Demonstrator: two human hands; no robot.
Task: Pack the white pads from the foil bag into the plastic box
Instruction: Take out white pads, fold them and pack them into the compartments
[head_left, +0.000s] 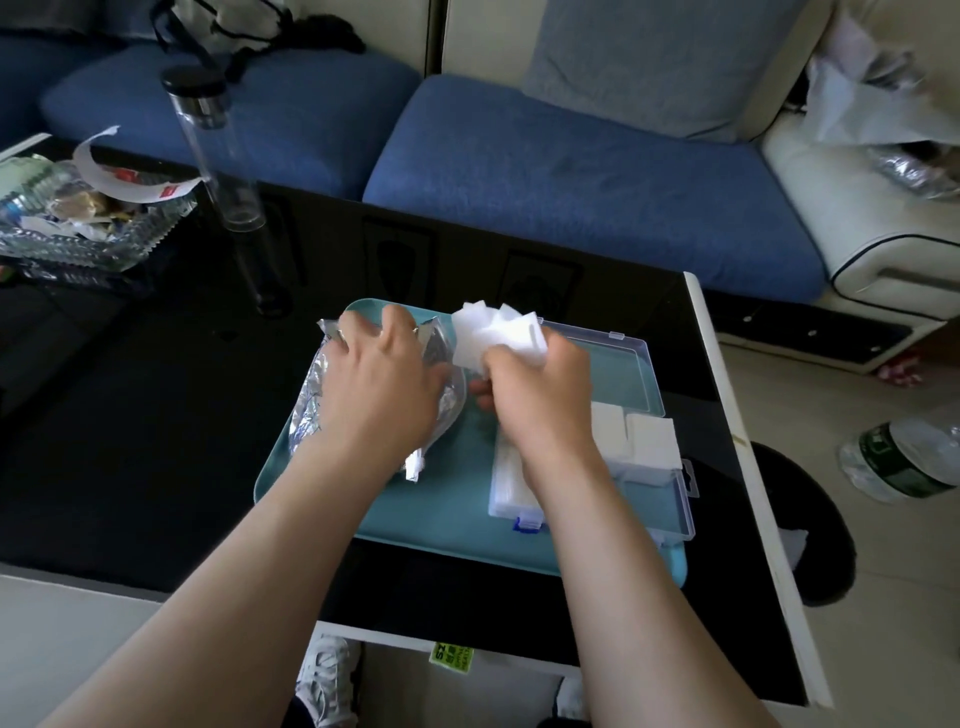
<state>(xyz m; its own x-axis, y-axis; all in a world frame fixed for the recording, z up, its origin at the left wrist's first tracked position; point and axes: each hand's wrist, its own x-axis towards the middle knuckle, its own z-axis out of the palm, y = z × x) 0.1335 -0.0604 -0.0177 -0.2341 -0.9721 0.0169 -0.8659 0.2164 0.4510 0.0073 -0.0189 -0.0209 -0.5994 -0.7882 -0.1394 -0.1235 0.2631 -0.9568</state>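
Observation:
A crumpled silver foil bag (311, 415) lies on the left half of a teal tray (452, 499). My left hand (382, 374) rests flat on the bag and holds it down. My right hand (540, 384) grips a bunch of white pads (498, 332) just above the tray, between the bag and the box. The clear plastic box (670, 499) sits open on the tray's right half, its lid (618, 374) lying back. Some white pads (644, 441) lie inside the box; my right forearm hides part of it.
The tray sits on a black glass table (156, 415). A tall clear bottle (223, 156) with a black cap and a glass dish of wrappers (83, 213) stand at the back left. A blue sofa (571, 171) lies behind. A water bottle (904, 457) lies on the floor at right.

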